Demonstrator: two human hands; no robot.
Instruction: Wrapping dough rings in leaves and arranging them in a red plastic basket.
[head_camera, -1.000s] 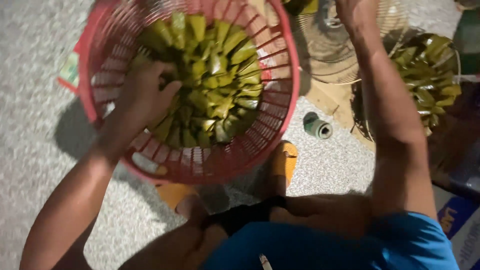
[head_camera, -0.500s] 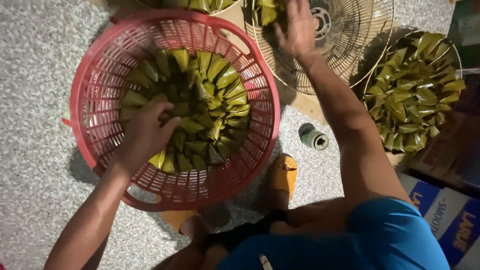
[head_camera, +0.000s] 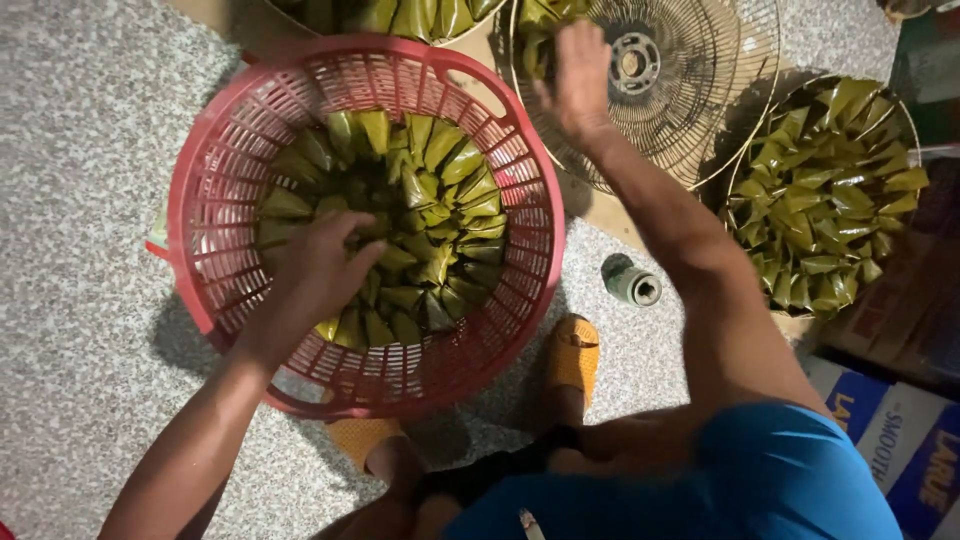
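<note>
A round red plastic basket (head_camera: 225, 160) stands on the speckled floor, filled with green leaf-wrapped parcels (head_camera: 440, 190) laid in a ring. My left hand (head_camera: 315, 270) is inside the basket, resting on the parcels at its lower left, fingers curled over them. My right hand (head_camera: 580, 75) reaches up to a round wire fan grille (head_camera: 690, 100) beyond the basket and closes on a leaf-wrapped parcel (head_camera: 535, 35) lying on the grille's left side.
A second wire grille (head_camera: 900, 100) at the right holds a heap of parcels. A small green thread spool (head_camera: 630, 283) lies on the floor between basket and grille. Orange sandals (head_camera: 572, 352) are under me. Cardboard boxes (head_camera: 890, 440) sit at lower right.
The view shifted so the basket sits lower in frame. My right hand has stretched farther up onto the fan grille. My left hand stays on the parcels in the basket.
</note>
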